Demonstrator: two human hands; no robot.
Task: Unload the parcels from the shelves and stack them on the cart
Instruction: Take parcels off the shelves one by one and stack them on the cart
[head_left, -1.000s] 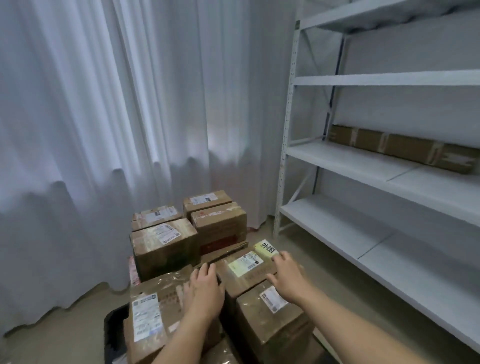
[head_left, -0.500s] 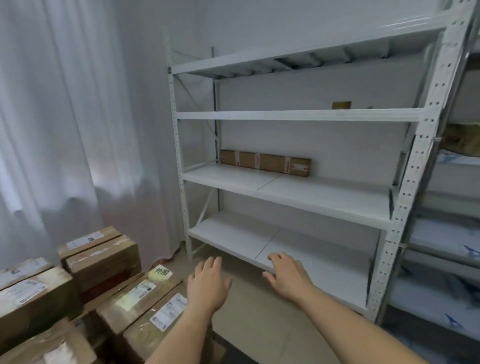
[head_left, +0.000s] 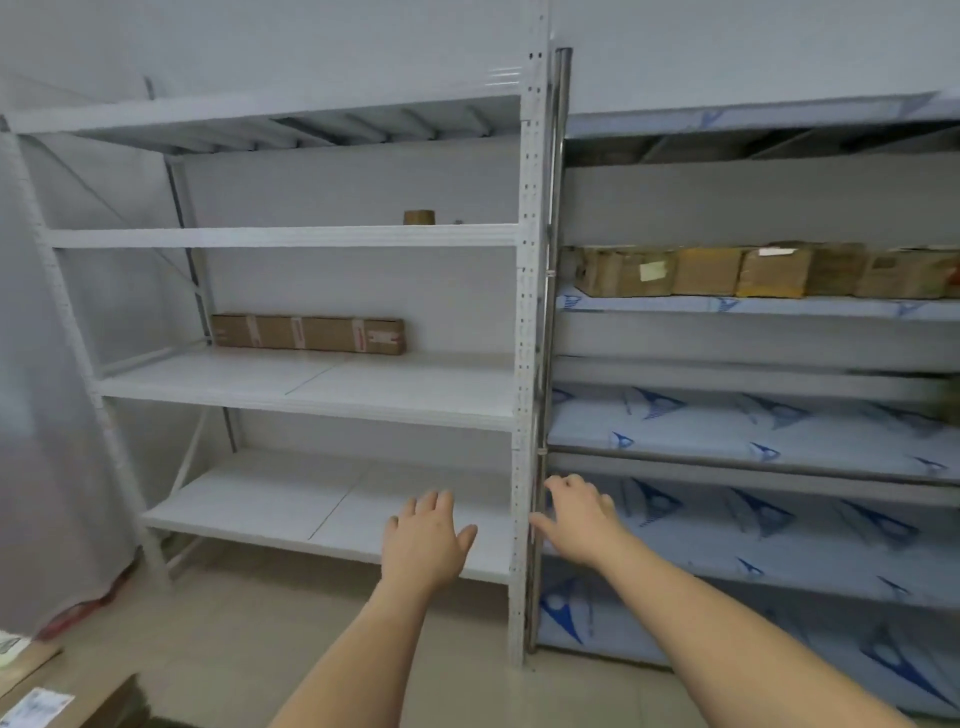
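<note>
A white shelf rack (head_left: 291, 236) fills the left and centre. A long flat cardboard parcel (head_left: 307, 334) lies at the back of its middle shelf, and a small brown parcel (head_left: 418, 217) sits on the shelf above. A second rack (head_left: 753, 306) on the right carries a row of several cardboard parcels (head_left: 763, 271). My left hand (head_left: 427, 540) and my right hand (head_left: 577, 514) are both held out in front of the lowest shelves, fingers spread, holding nothing. Corners of the parcels stacked on the cart (head_left: 36, 696) show at the bottom left.
A white curtain (head_left: 36, 467) hangs at the left beside the rack. A steel upright (head_left: 553, 260) stands between the two racks. The right rack's lower shelves (head_left: 753, 441) are covered in blue printed film. Beige floor tiles (head_left: 249, 634) lie below my arms.
The view has swung right, away from the stacked parcels toward the racks. My hands left the parcels on the cart and now hover open before the shelves.
</note>
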